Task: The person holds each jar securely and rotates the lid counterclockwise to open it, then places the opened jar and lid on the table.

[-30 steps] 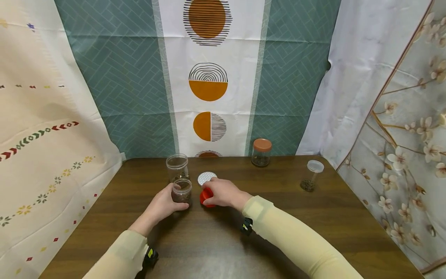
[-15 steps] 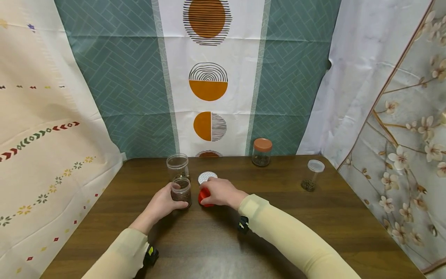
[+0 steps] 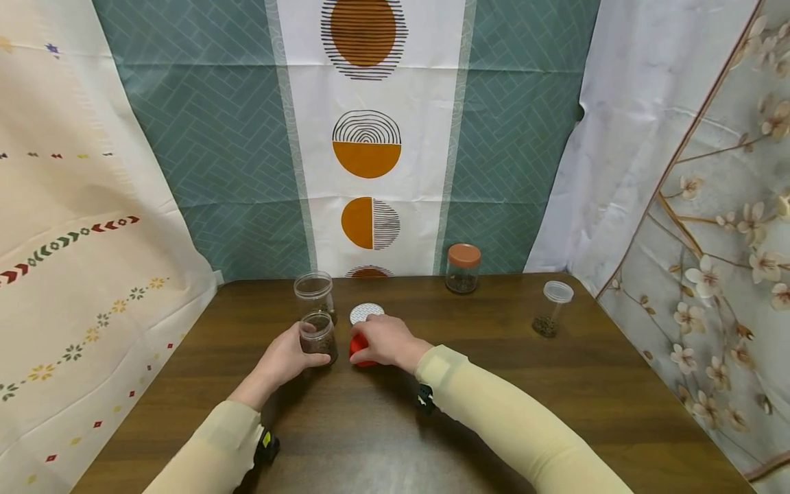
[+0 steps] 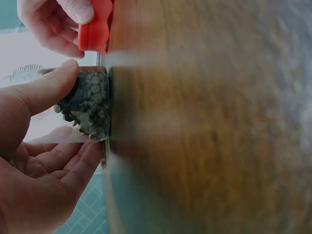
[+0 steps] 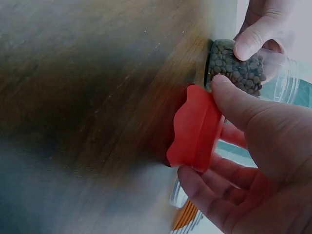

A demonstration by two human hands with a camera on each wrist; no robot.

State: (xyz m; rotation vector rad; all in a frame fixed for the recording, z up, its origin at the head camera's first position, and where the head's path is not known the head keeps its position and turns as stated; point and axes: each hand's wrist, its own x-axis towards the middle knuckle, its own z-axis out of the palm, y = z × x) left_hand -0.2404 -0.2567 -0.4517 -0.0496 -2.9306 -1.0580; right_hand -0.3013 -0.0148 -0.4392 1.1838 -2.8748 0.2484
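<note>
Here, capping stage: left hand (image 3: 285, 358) curled round open jar (image 3: 318, 336) of dark grains, upright on bench (image 3: 555, 384) centre; right hand (image 3: 381, 341) pinching red lid (image 3: 356, 348) at jar's 3 o'clock, just beside. Next, probably: lift lid, centre over mouth, twist.

Pale yellow, close-fitting long sleeves are being worn on both arms, reaching down to the wrists. A small black device with a yellow-green mark is being carried under the left wrist (image 3: 267, 444), and a similar black device is being carried under the right wrist (image 3: 424, 398). Both hands are being left bare.
</note>
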